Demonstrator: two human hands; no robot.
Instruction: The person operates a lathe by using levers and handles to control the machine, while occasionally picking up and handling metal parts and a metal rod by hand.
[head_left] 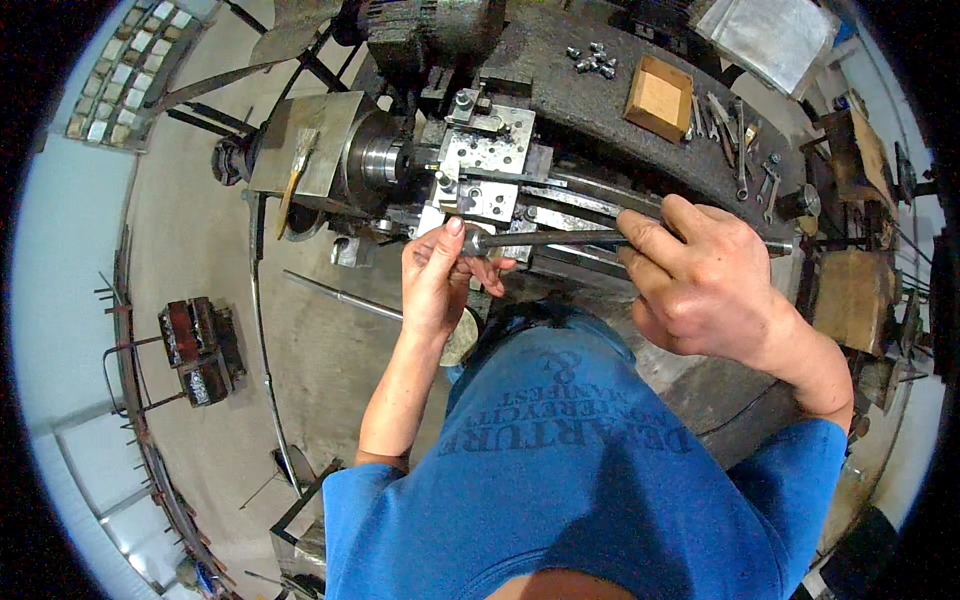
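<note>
From my seat I see the left hand (430, 270) closed lightly on the left end of a dark rod (555, 239), thumb against its round metal collar (474, 241) and the other fingers loosely curled below. The right hand (705, 280) grips the same rod farther along, its fingers bent narrow over the top; its thumb is hidden from me. So the rod lies across between both sets of fingers, and I cannot tell whether the shiny tip (782, 245) past the right knuckles belongs to it. Just beyond the left fingers I have a pale metal block (490, 150) dotted with holes, and left of that a round spindle (383, 158). Farther left of those fingers, a brush (296, 180) lies on a metal cover (336, 130). Beyond the right fingers, on the dark worktop (565, 105), sits a shallow yellow-brown box (663, 98), with wrenches (742, 160) to its right and small metal pieces (597, 64) to its left.
</note>
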